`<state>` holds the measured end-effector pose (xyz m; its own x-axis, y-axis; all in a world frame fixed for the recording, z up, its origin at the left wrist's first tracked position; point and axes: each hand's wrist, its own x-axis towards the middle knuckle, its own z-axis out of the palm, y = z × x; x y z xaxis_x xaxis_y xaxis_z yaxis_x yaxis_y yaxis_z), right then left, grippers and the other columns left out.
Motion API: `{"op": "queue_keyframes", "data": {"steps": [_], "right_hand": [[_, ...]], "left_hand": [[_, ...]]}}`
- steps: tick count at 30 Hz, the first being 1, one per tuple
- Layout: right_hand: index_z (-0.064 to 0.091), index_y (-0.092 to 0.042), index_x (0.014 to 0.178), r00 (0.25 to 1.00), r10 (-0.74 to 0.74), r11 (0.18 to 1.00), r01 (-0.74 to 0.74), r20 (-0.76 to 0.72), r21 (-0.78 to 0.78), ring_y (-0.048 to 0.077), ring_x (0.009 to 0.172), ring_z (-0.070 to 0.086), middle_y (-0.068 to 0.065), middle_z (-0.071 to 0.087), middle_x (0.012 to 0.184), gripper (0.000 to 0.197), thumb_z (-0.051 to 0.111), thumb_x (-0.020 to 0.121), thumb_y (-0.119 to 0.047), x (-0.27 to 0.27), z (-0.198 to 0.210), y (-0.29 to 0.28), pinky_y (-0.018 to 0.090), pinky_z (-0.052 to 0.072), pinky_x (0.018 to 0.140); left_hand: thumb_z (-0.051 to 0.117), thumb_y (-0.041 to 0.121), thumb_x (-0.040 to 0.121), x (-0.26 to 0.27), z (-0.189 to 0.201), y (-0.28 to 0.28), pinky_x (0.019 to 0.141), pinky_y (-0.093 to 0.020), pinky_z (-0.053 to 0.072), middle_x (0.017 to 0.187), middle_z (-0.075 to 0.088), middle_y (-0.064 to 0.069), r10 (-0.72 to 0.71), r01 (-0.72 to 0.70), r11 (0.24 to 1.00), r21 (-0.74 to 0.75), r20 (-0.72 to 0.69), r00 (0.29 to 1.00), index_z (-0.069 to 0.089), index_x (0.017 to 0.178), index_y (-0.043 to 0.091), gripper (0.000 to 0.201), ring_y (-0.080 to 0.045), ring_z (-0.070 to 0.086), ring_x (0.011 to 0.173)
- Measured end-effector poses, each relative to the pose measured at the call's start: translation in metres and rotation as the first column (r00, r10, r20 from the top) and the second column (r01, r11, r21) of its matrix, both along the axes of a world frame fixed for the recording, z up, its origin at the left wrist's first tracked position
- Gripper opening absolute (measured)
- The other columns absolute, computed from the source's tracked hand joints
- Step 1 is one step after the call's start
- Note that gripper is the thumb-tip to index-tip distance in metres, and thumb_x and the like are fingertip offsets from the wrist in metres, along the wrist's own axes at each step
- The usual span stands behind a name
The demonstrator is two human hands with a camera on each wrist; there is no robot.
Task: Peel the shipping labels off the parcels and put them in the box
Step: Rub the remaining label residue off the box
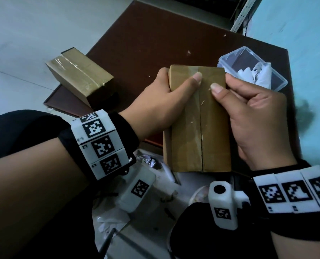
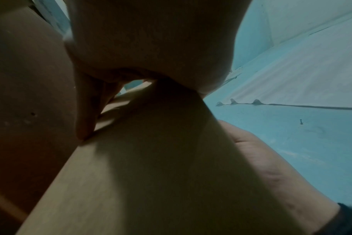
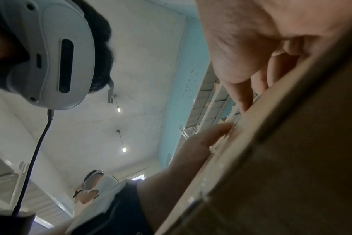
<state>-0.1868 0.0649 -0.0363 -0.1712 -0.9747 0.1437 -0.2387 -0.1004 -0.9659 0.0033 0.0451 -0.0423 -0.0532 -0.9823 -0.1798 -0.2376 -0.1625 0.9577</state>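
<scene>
A brown taped parcel (image 1: 198,118) is held over the near edge of the table by both hands. My left hand (image 1: 161,105) grips its left side, thumb lying across the top face. My right hand (image 1: 252,116) holds the right side, its thumb pressed on the top near a few white paper scraps. No whole label shows on that face. The left wrist view shows the parcel (image 2: 151,174) under the left fingers (image 2: 84,111). A clear plastic box (image 1: 282,84) at the right holds white peeled labels (image 1: 256,73). A second parcel (image 1: 80,77) lies at the table's left edge.
The dark brown table (image 1: 155,34) stands between a pale floor and a teal wall. A metal rack (image 1: 243,15) rises at the back right. Crumpled paper and plastic (image 1: 151,161) lie below the table's near edge. Another person (image 3: 94,182) is in the background.
</scene>
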Motion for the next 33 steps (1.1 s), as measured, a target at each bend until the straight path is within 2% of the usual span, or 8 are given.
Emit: {"op": "queue_keyframes", "data": {"steps": [4, 8, 14, 17, 26, 29, 32, 33], "right_hand": [[0.074, -0.016, 0.133, 0.998, -0.041, 0.998, 0.040, -0.042, -0.040, -0.007, 0.109, 0.072, -0.036, 0.075, 0.092, 0.037, 0.081, 0.098, -0.028, 0.003, 0.003, 0.004, 0.021, 0.056, 0.101], [0.072, -0.016, 0.136, 0.998, -0.020, 0.998, 0.017, -0.054, -0.053, 0.000, 0.114, 0.074, -0.012, 0.081, 0.114, 0.054, 0.086, 0.090, -0.042, 0.008, 0.001, 0.005, 0.034, 0.062, 0.101], [0.071, -0.015, 0.138, 1.000, 0.008, 1.000, -0.007, -0.020, 0.024, -0.002, 0.118, 0.071, -0.023, 0.080, 0.105, 0.046, 0.083, 0.095, -0.026, 0.002, 0.001, 0.000, 0.028, 0.057, 0.104], [0.068, -0.015, 0.141, 0.996, 0.032, 0.999, -0.031, -0.080, 0.011, -0.001, 0.121, 0.070, -0.014, 0.079, 0.119, 0.047, 0.081, 0.097, -0.027, 0.001, 0.002, 0.003, 0.034, 0.058, 0.107], [0.069, -0.010, 0.141, 0.951, -0.092, 0.989, 0.055, -0.294, -0.134, 0.000, 0.120, 0.071, 0.000, 0.075, 0.132, 0.055, 0.079, 0.097, -0.041, 0.012, 0.001, 0.008, 0.013, 0.058, 0.094], [0.075, -0.009, 0.133, 0.935, -0.148, 0.979, 0.091, -0.322, -0.184, -0.007, 0.103, 0.073, -0.009, 0.078, 0.114, 0.045, 0.076, 0.100, -0.040, 0.016, 0.000, 0.008, 0.003, 0.052, 0.083], [0.084, -0.017, 0.094, 0.921, -0.211, 0.966, 0.146, -0.327, -0.213, -0.010, 0.062, 0.062, -0.026, 0.062, 0.068, 0.025, 0.070, 0.105, -0.034, 0.013, 0.000, 0.004, 0.003, 0.041, 0.061], [0.083, -0.018, 0.090, 0.915, -0.218, 0.965, 0.151, -0.339, -0.213, -0.009, 0.060, 0.061, -0.027, 0.059, 0.066, 0.026, 0.069, 0.105, -0.034, 0.013, 0.001, 0.003, 0.004, 0.039, 0.059]], "left_hand": [[0.061, 0.075, 0.087, 0.000, 0.000, -0.002, 0.093, -0.037, 0.062, 0.123, 0.069, 0.012, -0.009, 0.009, 0.999, -0.040, -0.007, 1.000, 0.044, 0.143, 0.030, 0.073, -0.006, 0.072, 0.107], [0.062, 0.077, 0.083, -0.003, -0.005, -0.002, 0.094, -0.039, 0.062, 0.124, 0.070, 0.009, -0.006, 0.005, 0.999, -0.036, -0.021, 1.000, 0.047, 0.142, 0.027, 0.078, -0.009, 0.072, 0.108], [0.062, 0.079, 0.081, -0.001, -0.006, -0.004, 0.095, -0.040, 0.061, 0.123, 0.070, 0.010, -0.015, 0.015, 1.000, 0.001, -0.023, 1.000, 0.046, 0.137, 0.029, 0.076, -0.011, 0.072, 0.108], [0.063, 0.083, 0.075, 0.000, -0.008, -0.008, 0.094, -0.044, 0.061, 0.123, 0.072, 0.007, -0.021, 0.021, 1.000, -0.002, -0.036, 0.999, 0.049, 0.140, 0.026, 0.088, -0.015, 0.074, 0.107], [0.059, 0.083, 0.077, -0.004, -0.009, -0.008, 0.095, -0.040, 0.061, 0.127, 0.068, 0.008, -0.012, 0.012, 1.000, -0.025, 0.016, 1.000, 0.045, 0.146, 0.026, 0.090, -0.011, 0.072, 0.110], [0.060, 0.086, 0.073, -0.003, -0.011, -0.010, 0.093, -0.042, 0.061, 0.125, 0.071, 0.007, -0.014, 0.014, 0.999, -0.033, 0.009, 1.000, 0.049, 0.143, 0.025, 0.094, -0.013, 0.073, 0.109], [0.060, 0.083, 0.079, -0.004, -0.011, -0.006, 0.094, -0.041, 0.061, 0.123, 0.071, 0.008, -0.026, 0.026, 0.999, -0.031, 0.014, 1.000, 0.047, 0.142, 0.026, 0.086, -0.012, 0.072, 0.108], [0.060, 0.081, 0.081, -0.005, -0.012, -0.005, 0.094, -0.040, 0.061, 0.123, 0.070, 0.009, -0.028, 0.028, 0.999, -0.024, 0.021, 0.999, 0.045, 0.143, 0.026, 0.084, -0.011, 0.072, 0.108]]}}
